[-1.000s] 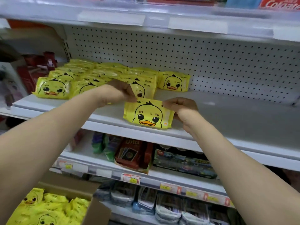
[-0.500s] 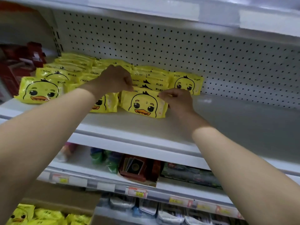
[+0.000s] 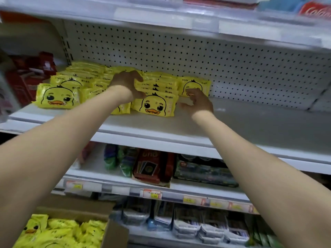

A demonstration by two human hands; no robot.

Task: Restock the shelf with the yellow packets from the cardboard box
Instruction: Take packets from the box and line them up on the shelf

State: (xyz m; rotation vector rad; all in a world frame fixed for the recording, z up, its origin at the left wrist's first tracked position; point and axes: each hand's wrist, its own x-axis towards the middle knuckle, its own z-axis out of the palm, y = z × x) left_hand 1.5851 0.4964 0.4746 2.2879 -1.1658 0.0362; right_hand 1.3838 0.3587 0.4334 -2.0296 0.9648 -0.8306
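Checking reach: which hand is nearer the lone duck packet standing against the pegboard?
Right. The right hand overlaps the packet's lower edge; the left hand is over the rows further left.

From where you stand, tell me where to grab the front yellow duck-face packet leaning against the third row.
Grip the front yellow duck-face packet by its two short side edges, coming from the front. It leans face-out against its row, with its back blocked and its right edge clear beside bare white shelf.

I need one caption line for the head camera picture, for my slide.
Both hands, left hand and right hand, set a yellow duck packet on the white shelf, cardboard box below.
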